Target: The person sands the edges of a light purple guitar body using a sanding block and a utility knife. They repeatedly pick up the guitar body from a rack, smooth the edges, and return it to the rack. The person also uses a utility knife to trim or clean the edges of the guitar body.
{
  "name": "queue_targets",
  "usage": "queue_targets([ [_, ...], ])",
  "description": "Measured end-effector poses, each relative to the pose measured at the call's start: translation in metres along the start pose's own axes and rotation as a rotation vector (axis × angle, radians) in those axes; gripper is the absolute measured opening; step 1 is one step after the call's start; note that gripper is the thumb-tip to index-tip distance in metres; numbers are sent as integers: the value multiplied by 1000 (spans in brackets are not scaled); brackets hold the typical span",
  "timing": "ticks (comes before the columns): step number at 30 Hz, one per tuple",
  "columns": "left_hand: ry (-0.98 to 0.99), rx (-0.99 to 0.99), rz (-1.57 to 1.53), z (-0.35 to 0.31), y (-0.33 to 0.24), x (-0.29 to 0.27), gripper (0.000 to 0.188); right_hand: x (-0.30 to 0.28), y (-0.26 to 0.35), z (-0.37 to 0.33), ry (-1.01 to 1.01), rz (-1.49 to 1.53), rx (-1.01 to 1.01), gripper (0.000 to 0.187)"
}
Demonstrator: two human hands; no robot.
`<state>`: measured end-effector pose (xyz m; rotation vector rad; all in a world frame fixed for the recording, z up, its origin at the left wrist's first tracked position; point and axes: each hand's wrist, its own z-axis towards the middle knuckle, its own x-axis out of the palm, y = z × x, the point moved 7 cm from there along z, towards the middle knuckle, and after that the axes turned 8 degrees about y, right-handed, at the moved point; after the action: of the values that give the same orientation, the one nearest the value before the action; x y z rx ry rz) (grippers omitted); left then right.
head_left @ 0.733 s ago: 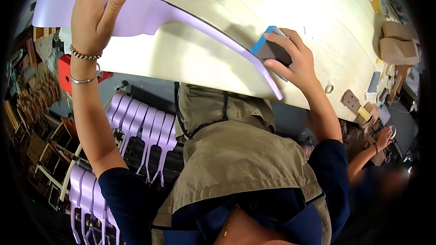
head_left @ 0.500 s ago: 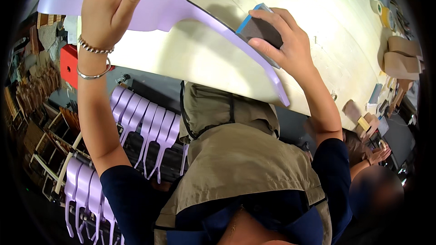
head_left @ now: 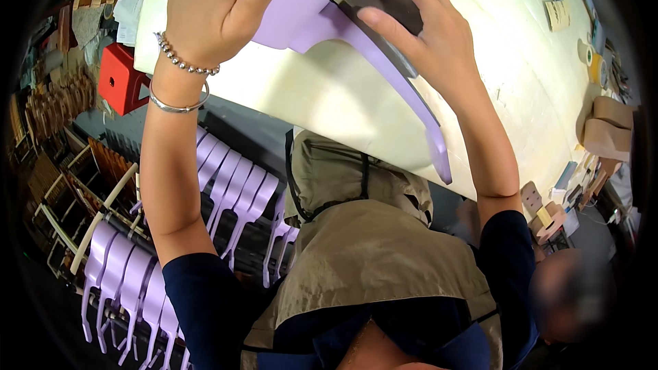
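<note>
The lilac piece (head_left: 293, 16) below the left hand (head_left: 223, 10) looks smooth, with a soft painted sheen, while the block (head_left: 392, 5) in the right hand (head_left: 430, 41) is plain matt on its face. Just below the left hand, the beaded bracelet (head_left: 184, 64) and bangle (head_left: 179, 107) gleam like polished metal — beside them, the red box (head_left: 118, 82) looks like smooth plastic. Right of the right hand, the worktop (head_left: 514, 96) has a faint gloss and the note (head_left: 558, 15) is paper — below both hands, the apron (head_left: 370, 253) is matt, creased cloth.
</note>
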<state>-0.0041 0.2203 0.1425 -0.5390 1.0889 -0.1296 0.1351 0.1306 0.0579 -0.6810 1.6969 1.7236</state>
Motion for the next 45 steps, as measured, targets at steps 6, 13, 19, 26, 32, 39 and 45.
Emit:
queue_targets([
  [6, -21, -101, -90, 1, 4, -2, 48, 0, 2, 4, -8, 22, -37, 45],
  [13, -53, -25, -16, 0, 3, 4, 53, -5, -16, -23, 134, 76, 37, 47],
  [19, 64, -191, -107, -5, 14, 11, 59, -27, -61, -110, 276, 115, 216, 47],
  [26, 176, -214, -113, -12, 28, 11, 69, -4, -17, -20, 179, 71, 48, 49],
  [32, 205, -289, -81, -14, 31, 15, 74, -31, -76, -140, 388, 235, 319, 46],
  [39, -95, -71, 13, -16, 19, -1, 45, -78, -106, -148, 297, -231, 238, 46],
  [45, -542, -162, 134, -80, -46, 30, 28, -58, -101, -21, 80, -531, -233, 36],
])
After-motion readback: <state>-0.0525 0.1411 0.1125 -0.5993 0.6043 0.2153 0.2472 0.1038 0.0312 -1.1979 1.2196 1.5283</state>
